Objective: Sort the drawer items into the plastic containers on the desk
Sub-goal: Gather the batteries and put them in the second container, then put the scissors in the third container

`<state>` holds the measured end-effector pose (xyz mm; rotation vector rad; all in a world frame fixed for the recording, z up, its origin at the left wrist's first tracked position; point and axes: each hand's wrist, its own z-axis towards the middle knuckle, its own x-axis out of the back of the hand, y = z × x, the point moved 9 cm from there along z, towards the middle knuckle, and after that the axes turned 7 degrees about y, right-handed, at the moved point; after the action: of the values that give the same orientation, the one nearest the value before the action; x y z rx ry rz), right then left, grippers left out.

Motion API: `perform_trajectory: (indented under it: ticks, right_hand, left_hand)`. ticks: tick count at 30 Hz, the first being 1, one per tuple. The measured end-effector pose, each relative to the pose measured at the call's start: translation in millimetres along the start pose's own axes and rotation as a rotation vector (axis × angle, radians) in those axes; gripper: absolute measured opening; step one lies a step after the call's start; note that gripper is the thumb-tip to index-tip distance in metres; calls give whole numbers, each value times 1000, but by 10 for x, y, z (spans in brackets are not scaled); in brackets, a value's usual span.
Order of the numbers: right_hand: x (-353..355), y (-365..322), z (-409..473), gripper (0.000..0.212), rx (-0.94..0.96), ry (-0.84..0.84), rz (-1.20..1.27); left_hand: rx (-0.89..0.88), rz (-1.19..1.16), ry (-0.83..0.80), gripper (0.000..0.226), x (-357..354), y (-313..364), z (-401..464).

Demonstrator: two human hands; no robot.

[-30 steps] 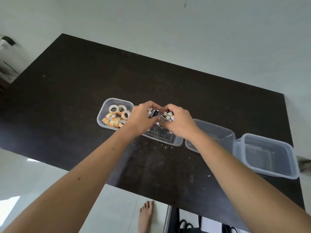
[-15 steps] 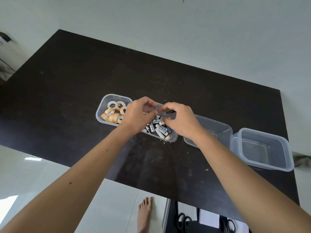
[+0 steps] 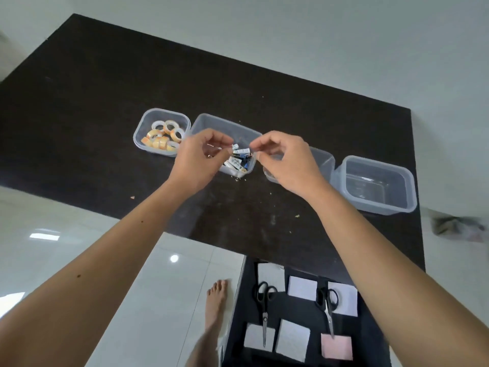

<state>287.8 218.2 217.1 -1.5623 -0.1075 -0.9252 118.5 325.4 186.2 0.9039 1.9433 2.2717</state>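
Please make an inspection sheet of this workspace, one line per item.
Surface: dark desk, crumbs on it.
Job's things: four clear containers; tape rolls in the first, batteries in the second, far-right container empty. Open drawer holds two scissors and paper pads.
Clutter: crumbs only.
Grippers: left hand and right hand above the batteries, fingers curled, nothing seen in either grip.
Cables: nothing seen.
Surroundings: glossy tiled floor, bare foot.

Both arms out, left hand (image 3: 197,161) & right hand (image 3: 287,162) fingers curled, empty.
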Motion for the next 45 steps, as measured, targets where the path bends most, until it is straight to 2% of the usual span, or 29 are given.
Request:
perform_trajectory:
  ticks: [6,10,16,20,24,27,33,35,42,45]
  right_hand:
    - [423,441,-930,17,-88,-16,48]
    - [667,810,-1638,16,-145,-21,65]
    - [850,1494,-2591,16,-287,-7,84]
    - [763,2071,-3233,14,-448,-8,92]
    - [525,2666,-3739,21,-565,-15,19]
    - [437,2991,-3930,22,-605,56,-20]
    - [366,3297,-3964,25,-646,191,-79]
    - [354,3334,-3944,24,-660,203,-112]
    - [299,3435,-3973,11,-707,149,-145]
    - [327,3388,-3966,11,-689,143,-134]
  left_hand:
    - [23,-145,-75,14,-501,102,-889]
    - [35,-147,-146,11,-937,33,-1600]
    - [128,-74,-276,13,-1440,-278,-2521]
    - [201,73,-254,14,-1542,-619,-3003]
    - [216,236,-258,33,-1596,-1010,-3313]
    - [149,291,-293,51,-1729,-1148,-3399]
    - [250,313,-331,98,-1943,-1415,-3378]
    - [275,349,-347,105,-1990,-1476,-3368]
    - [373,268,-245,106,-2007,-1590,-3314]
    - [410,240,-203,91,-1956,-1602,-3300]
